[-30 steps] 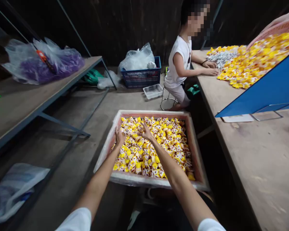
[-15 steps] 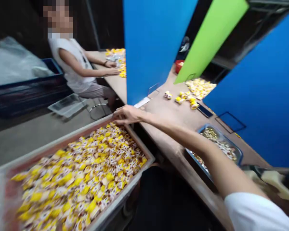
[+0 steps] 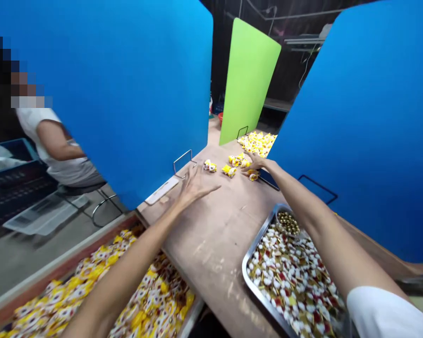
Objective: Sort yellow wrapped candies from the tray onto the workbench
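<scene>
My left hand [image 3: 193, 188] is stretched out over the table [image 3: 215, 234], fingers apart and holding nothing. It hovers near a small yellow-and-white figure piece [image 3: 210, 165] and a white strip [image 3: 162, 190]. Farther right, my right hand [image 3: 256, 163] reaches among several loose yellow-and-white pieces [image 3: 229, 170], its fingers spread around them. Whether it touches them I cannot tell. Behind it lies a larger heap of such pieces [image 3: 259, 142]. Under my left forearm stands a crate [image 3: 193, 319] full of similar yellow, white and brown pieces.
A metal tray [image 3: 248, 277] of small white, red and gold parts, with a bowl of gold beads [image 3: 287, 223], sits at the right. Blue dividers [image 3: 144, 94] and a green one [image 3: 248, 80] stand on the table. A dark phone-like slab [image 3: 269, 180] lies by my right wrist. Another person sits at left.
My right hand has left the crate's far corner and moved over the table to the loose pieces. My left hand has come into view. The view has turned right.
</scene>
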Demonstrator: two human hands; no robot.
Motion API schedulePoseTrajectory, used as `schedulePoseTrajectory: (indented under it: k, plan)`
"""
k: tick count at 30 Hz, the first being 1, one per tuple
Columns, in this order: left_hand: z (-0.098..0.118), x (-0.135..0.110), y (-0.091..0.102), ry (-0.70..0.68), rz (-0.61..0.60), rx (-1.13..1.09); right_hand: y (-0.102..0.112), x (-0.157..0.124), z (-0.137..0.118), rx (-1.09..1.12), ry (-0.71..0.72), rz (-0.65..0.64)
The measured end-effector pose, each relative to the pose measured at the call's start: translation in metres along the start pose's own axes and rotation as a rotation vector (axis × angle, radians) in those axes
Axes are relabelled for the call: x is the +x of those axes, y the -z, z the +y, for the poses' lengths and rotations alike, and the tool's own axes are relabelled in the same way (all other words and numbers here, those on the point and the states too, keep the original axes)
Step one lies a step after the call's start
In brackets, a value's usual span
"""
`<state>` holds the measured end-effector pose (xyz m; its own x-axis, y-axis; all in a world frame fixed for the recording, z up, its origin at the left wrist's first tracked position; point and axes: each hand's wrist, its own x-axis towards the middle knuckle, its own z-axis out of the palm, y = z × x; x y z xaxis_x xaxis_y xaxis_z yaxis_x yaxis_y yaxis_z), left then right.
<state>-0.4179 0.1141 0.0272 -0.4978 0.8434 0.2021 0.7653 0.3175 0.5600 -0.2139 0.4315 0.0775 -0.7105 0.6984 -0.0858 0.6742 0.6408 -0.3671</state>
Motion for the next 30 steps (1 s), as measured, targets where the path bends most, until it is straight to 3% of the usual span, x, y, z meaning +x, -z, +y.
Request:
schedulePoseTrajectory:
  k: [4, 6, 8, 11, 13, 21, 26, 30]
  plan:
    - [0.038, 0.100, -0.048, 0.108, -0.151, 0.011, -0.021, 0.048, 0.006, -0.054, 0.043, -0.107]
    - [0.053, 0.130, -0.072, 0.080, -0.160, 0.030, -0.029, 0.062, 0.008, -0.094, 0.096, -0.121]
    - [0.064, 0.142, -0.093, 0.017, -0.148, 0.053, -0.036, 0.066, 0.008, -0.119, 0.166, -0.100]
    - [0.070, 0.137, -0.112, -0.043, -0.092, 0.079, -0.045, 0.057, 0.004, -0.116, 0.238, -0.052]
    - [0.068, 0.129, -0.116, -0.050, -0.044, 0.077, -0.046, 0.048, -0.001, -0.113, 0.255, -0.048]
    - [0.063, 0.123, -0.094, 0.025, -0.124, 0.184, -0.016, 0.032, -0.015, -0.181, 0.273, -0.113]
    - [0.069, 0.122, -0.097, 0.014, -0.036, 0.200, 0.003, 0.021, 0.003, -0.191, 0.148, -0.085]
    - [0.066, 0.118, -0.100, 0.002, -0.073, 0.208, 0.002, 0.001, 0.019, -0.185, 0.037, 0.005]
